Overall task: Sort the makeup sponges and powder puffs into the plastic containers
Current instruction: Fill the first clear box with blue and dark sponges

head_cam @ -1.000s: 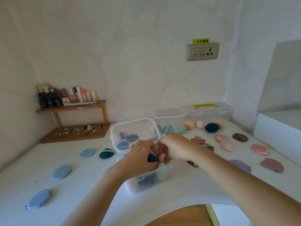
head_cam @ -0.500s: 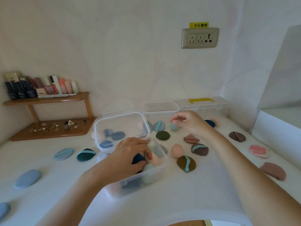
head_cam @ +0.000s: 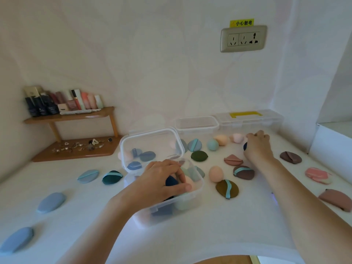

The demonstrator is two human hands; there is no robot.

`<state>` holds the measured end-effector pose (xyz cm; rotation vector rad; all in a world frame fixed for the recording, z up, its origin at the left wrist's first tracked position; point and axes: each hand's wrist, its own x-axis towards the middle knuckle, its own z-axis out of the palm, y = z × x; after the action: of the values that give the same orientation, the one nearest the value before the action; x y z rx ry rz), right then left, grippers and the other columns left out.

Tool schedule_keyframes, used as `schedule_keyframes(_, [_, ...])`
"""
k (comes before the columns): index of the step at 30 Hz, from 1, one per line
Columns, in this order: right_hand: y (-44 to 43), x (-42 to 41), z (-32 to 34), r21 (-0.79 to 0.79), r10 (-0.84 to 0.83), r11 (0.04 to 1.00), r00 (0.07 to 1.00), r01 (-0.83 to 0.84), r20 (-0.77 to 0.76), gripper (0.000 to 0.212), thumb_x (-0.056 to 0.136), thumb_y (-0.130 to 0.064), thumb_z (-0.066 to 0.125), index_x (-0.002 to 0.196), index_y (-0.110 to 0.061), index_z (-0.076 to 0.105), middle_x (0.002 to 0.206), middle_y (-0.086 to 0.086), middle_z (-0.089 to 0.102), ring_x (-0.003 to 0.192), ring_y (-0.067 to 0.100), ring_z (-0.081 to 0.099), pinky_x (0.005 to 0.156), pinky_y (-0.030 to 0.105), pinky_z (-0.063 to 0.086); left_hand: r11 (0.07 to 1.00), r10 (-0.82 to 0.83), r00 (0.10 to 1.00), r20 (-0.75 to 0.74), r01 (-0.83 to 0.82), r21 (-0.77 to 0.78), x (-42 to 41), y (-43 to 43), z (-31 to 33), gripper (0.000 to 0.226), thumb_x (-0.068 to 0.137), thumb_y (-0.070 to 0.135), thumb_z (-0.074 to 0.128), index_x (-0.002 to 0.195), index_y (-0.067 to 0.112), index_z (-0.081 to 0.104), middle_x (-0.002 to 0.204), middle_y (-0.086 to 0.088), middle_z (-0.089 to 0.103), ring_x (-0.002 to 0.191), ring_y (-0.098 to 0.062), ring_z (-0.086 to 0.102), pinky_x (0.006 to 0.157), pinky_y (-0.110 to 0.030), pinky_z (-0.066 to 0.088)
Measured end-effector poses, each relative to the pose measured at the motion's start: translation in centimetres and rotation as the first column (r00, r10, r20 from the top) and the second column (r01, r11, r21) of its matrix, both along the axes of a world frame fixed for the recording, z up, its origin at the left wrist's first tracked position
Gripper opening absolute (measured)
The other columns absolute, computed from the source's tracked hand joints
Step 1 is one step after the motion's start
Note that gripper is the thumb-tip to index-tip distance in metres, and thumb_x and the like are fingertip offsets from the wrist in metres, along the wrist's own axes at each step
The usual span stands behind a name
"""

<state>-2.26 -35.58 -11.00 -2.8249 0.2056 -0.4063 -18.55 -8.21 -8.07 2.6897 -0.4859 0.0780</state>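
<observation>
Roughly a third done, by our read. Near container (head_cam: 167, 212) sits open mid-worktop (head_cam: 85, 216), partly filled with sponges. Left hand (head_cam: 162, 180) is inside it, fingers curled round a navy sponge (head_cam: 171, 181). Right hand (head_cam: 257, 147) is out at the far row, fingers bent over a dark sponge (head_cam: 245, 146); it's mostly hidden, so we cannot tell if it's gripped or just touched. Second container (head_cam: 197, 123) behind looks empty. Left to sort: peach sponge (head_cam: 215, 173) beside the near container, more sponges at the back, blue puffs (head_cam: 51, 201) on the left, brown puffs (head_cam: 290, 157) on the right.
</observation>
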Motion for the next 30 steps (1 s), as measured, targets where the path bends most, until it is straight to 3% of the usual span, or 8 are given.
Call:
schedule_keyframes(5, [-0.3,-0.2,0.0,-0.035,-0.031,0.999,0.998,0.029,-0.052,0.032,0.087,-0.002,0.055,0.119,-0.007,0.052,0.116,0.018,0.049,0.115,0.034,0.037,0.092,0.042,0.044,1.0,0.015,1.0,-0.021,-0.014,0.009,0.0,-0.1,0.2,0.04,0.073,0.064,0.056,0.094,0.031,0.063,0.115,0.023,0.049,0.101,0.001,0.046,0.101,-0.023,0.038])
schedule_keyframes(10, [0.3,-1.1,1.5,0.098,0.0,0.995,0.992,-0.013,0.124,0.036,0.087,-0.005,0.06,0.122,-0.004,0.052,0.12,0.019,0.05,0.114,0.035,0.04,0.09,0.038,0.04,0.999,0.045,0.999,-0.031,-0.045,0.019,0.1,0.0,0.1,0.029,0.077,0.054,0.062,0.095,0.031,0.063,0.127,0.019,0.049,0.111,-0.007,0.044,0.1,-0.019,0.031])
schedule_keyframes(13, [1.4,-2.1,3.0,0.224,0.141,0.956,0.965,-0.191,0.22,0.031,0.088,-0.019,0.062,0.117,-0.008,0.059,0.117,0.013,0.058,0.108,0.031,0.051,0.092,0.037,0.042,0.998,0.053,0.998,-0.04,-0.053,0.017,0.0,0.0,0.1,0.026,0.078,0.051,0.064,0.098,0.034,0.061,0.13,0.022,0.046,0.114,-0.006,0.04,0.096,-0.017,0.027])
schedule_keyframes(15, [2.5,-3.6,4.1,0.409,0.322,0.83,0.924,-0.379,0.204,0.032,0.09,-0.024,0.062,0.119,-0.013,0.059,0.114,0.005,0.061,0.104,0.022,0.057,0.089,0.033,0.044,0.998,0.069,0.997,-0.043,-0.068,0.011,-0.1,0.0,0.1,0.026,0.078,0.051,0.065,0.1,0.038,0.059,0.124,0.022,0.048,0.111,-0.006,0.042,0.095,-0.017,0.031])
schedule_keyframes(18, [4.4,-7.2,5.7,0.752,0.71,0.428,0.701,-0.502,0.065,0.033,0.09,-0.034,0.058,0.117,-0.014,0.056,0.112,0.006,0.067,0.096,0.019,0.067,0.088,0.037,0.053,0.997,0.08,0.996,-0.036,-0.08,0.004,-0.4,0.0,0.3,0.028,0.078,0.051,0.064,0.104,0.04,0.058,0.118,0.021,0.053,0.108,-0.007,0.045,0.092,-0.016,0.038])
schedule_keyframes(22, [6.8,-10.3,6.3,0.742,0.904,0.219,0.417,-0.633,0.089,0.038,0.082,-0.045,0.068,0.104,-0.013,0.065,0.082,0.001,0.064,0.058,0.011,0.05,0.056,0.019,0.042,0.999,0.041,0.999,0.028,-0.041,0.009,-0.4,-0.2,0.3,0.025,0.081,0.044,0.064,0.102,0.03,0.062,0.11,0.016,0.061,0.099,-0.004,0.05,0.083,-0.012,0.039])
schedule_keyframes(26, [7.9,-11.2,6.3,0.635,0.928,0.242,0.367,-0.734,0.07,0.041,0.088,-0.044,0.048,0.113,-0.018,0.066,0.069,-0.013,0.056,0.053,0.009,0.037,0.052,0.016,0.032,0.998,0.062,0.997,0.041,-0.063,0.025,-0.3,-0.3,0.3,0.04,0.081,0.047,0.062,0.111,0.022,0.058,0.108,0.006,0.062,0.094,-0.01,0.053,0.085,-0.019,0.04])
schedule_keyframes(30, [7.9,-11.5,5.9,0.549,0.927,0.344,0.367,-0.761,-0.072,0.028,0.095,-0.044,0.045,0.12,-0.038,0.057,0.114,-0.002,0.062,0.067,0.009,0.049,0.066,0.021,0.045,0.999,0.035,0.999,0.017,-0.035,0.029,-0.4,-0.2,0.5,0.034,0.082,0.045,0.063,0.111,0.03,0.055,0.107,0.01,0.061,0.094,-0.01,0.053,0.082,-0.02,0.044])
